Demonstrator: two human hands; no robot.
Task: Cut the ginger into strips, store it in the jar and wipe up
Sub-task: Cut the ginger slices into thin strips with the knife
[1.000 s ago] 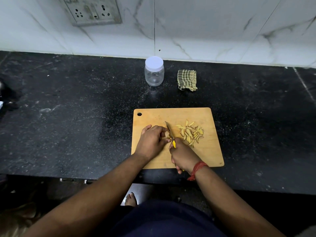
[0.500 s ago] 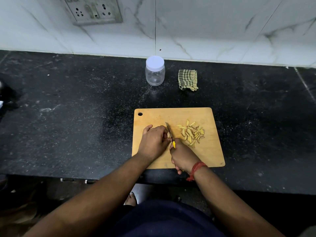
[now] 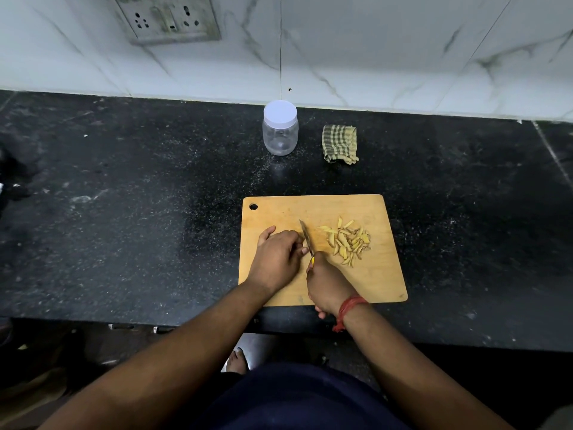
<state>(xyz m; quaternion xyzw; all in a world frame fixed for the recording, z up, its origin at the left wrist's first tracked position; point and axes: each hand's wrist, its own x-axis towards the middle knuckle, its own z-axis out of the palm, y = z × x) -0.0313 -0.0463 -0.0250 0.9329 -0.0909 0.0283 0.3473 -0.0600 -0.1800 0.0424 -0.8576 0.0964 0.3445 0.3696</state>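
Observation:
A wooden cutting board point(image 3: 366, 283) lies near the counter's front edge. On its right half sits a pile of cut ginger strips point(image 3: 348, 242). My right hand point(image 3: 327, 285) grips a small knife point(image 3: 306, 238) with a yellow handle, the blade pointing away from me. My left hand point(image 3: 276, 259) has its fingers curled down on the board just left of the blade; the ginger piece under them is hidden. Behind the board stands a clear plastic jar point(image 3: 280, 131) with its white lid on. A folded checked cloth point(image 3: 339, 144) lies to the right of the jar.
The black stone counter point(image 3: 124, 212) stretches wide to both sides of the board. A white marble wall with a socket plate point(image 3: 169, 18) rises behind it. A dark object sits at the far left edge. My bare foot shows on the floor below the counter.
The hands and knife have barely moved; the blade stays beside my left fingertips. The view has shifted slightly.

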